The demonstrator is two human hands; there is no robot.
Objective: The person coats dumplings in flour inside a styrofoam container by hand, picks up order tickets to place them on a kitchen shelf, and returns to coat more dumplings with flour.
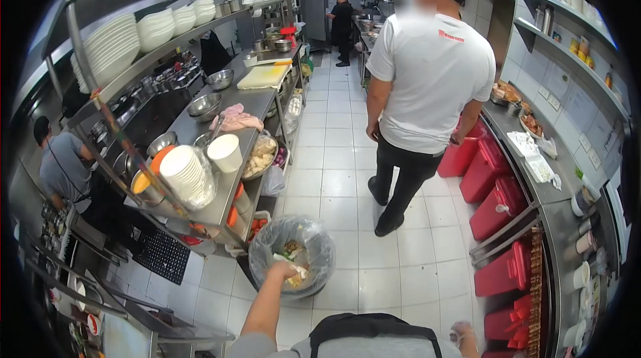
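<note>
My left hand (pixel 283 270) reaches down into the mouth of a round bin lined with a clear plastic bag (pixel 320 241). Inside the bin lie food scraps (pixel 291 249), green and yellowish, and something pale like crumpled paper beside my fingers. Whether my left hand grips that pale piece cannot be made out. Low at my side, apart from the bin and near the red bins, hangs my right hand (pixel 463 335). Its fingers look curled, with a whitish, see-through patch at them that is too small to name.
At left is a steel counter (pixel 257 108) with stacked bowls, a white cutting board (pixel 264 77) and a pink cloth (pixel 238 120). A person in a white shirt (pixel 437 84) stands ahead in the tiled aisle. Red lidded bins (pixel 497 201) line the right side. Other people work farther off.
</note>
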